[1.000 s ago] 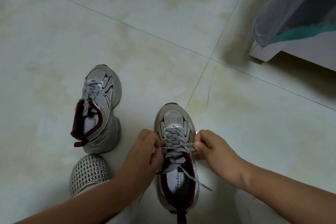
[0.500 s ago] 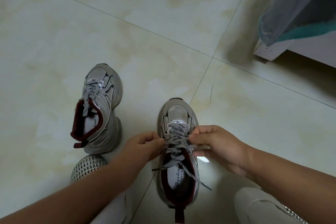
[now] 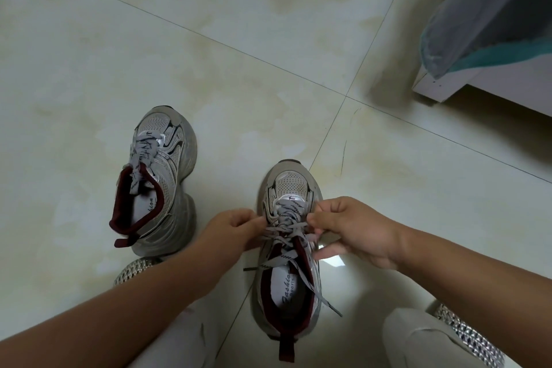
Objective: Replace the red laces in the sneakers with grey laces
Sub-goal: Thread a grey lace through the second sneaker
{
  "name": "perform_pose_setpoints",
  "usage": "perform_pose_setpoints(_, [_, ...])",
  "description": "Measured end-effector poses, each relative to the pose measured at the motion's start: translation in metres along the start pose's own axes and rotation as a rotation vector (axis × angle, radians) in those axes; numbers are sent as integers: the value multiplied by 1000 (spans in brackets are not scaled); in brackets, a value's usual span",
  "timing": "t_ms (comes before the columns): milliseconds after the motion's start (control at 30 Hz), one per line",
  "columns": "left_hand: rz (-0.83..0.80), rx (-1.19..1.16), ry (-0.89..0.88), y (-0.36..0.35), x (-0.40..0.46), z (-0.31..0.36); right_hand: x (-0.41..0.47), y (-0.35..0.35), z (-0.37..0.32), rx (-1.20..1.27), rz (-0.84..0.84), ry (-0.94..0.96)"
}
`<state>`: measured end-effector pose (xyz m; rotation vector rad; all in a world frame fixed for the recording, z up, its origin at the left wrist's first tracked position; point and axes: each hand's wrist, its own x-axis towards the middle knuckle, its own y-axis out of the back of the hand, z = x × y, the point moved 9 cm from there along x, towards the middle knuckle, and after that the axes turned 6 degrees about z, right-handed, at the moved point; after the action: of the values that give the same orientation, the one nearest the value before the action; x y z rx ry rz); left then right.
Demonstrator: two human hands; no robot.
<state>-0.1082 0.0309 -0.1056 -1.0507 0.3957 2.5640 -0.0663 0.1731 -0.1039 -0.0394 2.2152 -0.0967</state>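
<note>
The grey lace [image 3: 288, 228] is already threaded through both shoes on the tiled floor [image 3: 209, 69], and no red lace can be seen. On the left stands the far shoe [image 3: 161, 185], laced up, with its lace ends tucked down by the dark red lining. It is well apart from the hands. Next comes the left hand [image 3: 231, 228], with its fingertips pinching the lace at the left side of the near shoe [image 3: 288, 251]. That shoe sits between the person's knees, toe pointing away. Its lace criss-crosses the tongue, and two loose ends hang down, one to the left and one trailing off to the right. The right hand [image 3: 357, 233] pinches the lace at the right side of the same shoe. The lace looks flat, soft and light, so it will likely bend any way and may twist or slip back through a hole if pulled unevenly. The best place to hold it seems to be close to the holes, as both hands do, or at the stiff tips. The shoe looks light and may slide on the smooth floor if tugged.
</note>
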Motion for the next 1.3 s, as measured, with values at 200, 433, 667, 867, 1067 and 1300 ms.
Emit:
perform_pose_setpoints(200, [52,313,-200,4,0,23,-2,11,-22,-354,169,196])
perform_pose_setpoints(433, [-4,503,-443,-10,-15,41,-21,-7,-36,-674,196,383])
perform_pose_setpoints(667, [110,445,-476,5,-15,35,-27,6,-29,-573,317,394])
perform_pose_setpoints(867, [-17,821,-824,-25,-31,59,-30,-6,-54,-821,335,560])
perform_pose_setpoints(1067, [-42,898,-741,-31,-26,56,-24,-33,-53,-1274,149,485])
perform_pose_setpoints(1300, [52,588,-564,-10,-20,39,-30,-15,-39,-1042,234,519])
